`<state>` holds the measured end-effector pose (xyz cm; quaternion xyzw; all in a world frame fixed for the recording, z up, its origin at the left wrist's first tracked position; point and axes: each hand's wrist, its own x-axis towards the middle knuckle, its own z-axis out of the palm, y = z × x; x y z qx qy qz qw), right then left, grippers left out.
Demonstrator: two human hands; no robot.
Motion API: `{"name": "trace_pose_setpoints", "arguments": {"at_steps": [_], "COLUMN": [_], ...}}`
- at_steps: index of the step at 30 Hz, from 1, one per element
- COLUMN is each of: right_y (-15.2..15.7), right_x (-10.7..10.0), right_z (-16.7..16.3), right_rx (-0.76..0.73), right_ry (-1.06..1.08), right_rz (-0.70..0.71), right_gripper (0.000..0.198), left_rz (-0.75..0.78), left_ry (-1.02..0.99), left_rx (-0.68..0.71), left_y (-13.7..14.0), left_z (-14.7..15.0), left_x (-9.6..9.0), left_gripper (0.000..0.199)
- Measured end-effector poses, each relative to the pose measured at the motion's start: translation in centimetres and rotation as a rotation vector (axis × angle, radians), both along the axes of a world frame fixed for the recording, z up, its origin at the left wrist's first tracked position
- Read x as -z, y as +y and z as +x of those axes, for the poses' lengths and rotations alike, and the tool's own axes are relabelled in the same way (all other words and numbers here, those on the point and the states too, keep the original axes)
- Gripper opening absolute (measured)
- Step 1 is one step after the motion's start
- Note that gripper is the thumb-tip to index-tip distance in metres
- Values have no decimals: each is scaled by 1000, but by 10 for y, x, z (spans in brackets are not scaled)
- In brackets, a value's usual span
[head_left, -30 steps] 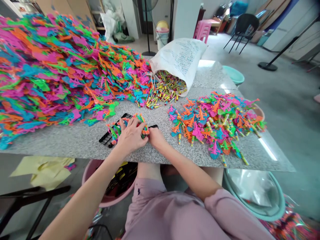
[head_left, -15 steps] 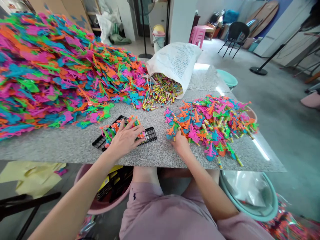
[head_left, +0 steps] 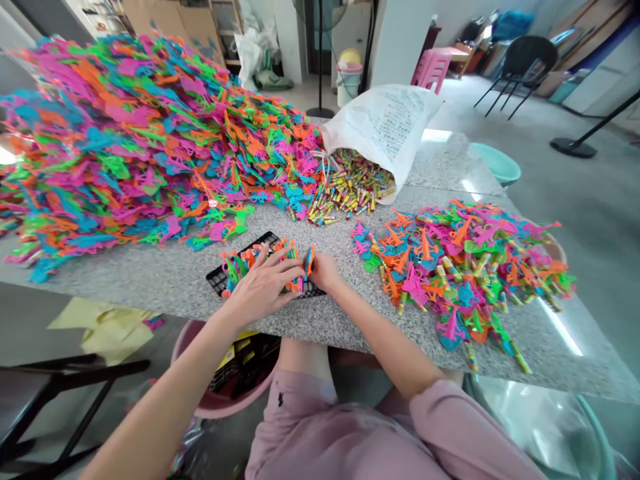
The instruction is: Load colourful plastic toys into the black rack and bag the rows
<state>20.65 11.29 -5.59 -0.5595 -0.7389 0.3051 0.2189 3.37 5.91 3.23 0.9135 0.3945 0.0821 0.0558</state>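
My left hand [head_left: 265, 281] lies with fingers stretched over a row of bright plastic toys [head_left: 240, 264] standing in a black grid rack [head_left: 216, 280]. At the rack's right end, my right hand [head_left: 324, 272] pinches a small plastic toy [head_left: 309, 263], blue and orange at its visible edge. Its lower part is hidden by the fingers. To the right lies a heap of similar toys [head_left: 463, 247] in pink, orange, green and blue, several with yellow patterned tubes attached.
A tall mound of coloured plastic pieces [head_left: 150, 147] covers the table's left side. Behind the rack, a white sack [head_left: 385, 120] spills small yellow tubes [head_left: 350, 183] onto the speckled table [head_left: 280, 330]. Below the edge stand a pink tub [head_left: 220, 408] with black racks and a green tub [head_left: 597, 427].
My right hand has moved left from the toy heap to the rack, carrying a toy. My left hand stays over the row. The whole view has shifted somewhat.
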Motion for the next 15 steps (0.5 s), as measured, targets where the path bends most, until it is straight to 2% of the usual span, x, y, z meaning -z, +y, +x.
{"name": "trace_pose_setpoints", "arguments": {"at_steps": [4, 8, 12, 15], "right_y": [9, 13, 13, 15], "right_x": [-4, -7, -6, -14], "right_z": [-6, -7, -13, 0], "right_rx": [-31, -154, -175, -255], "right_ry": [-215, -243, -232, -247], "right_rz": [-2, 21, 6, 26], "right_gripper": [25, 28, 27, 25], "left_rz": [38, 76, 58, 54], "left_ry": [12, 25, 46, 49], "left_rx": [-4, 30, 71, 65], "left_y": [-2, -4, -3, -4], "left_z": [0, -1, 2, 4], "left_x": [0, 0, -1, -3], "left_gripper": [26, 26, 28, 25]}}
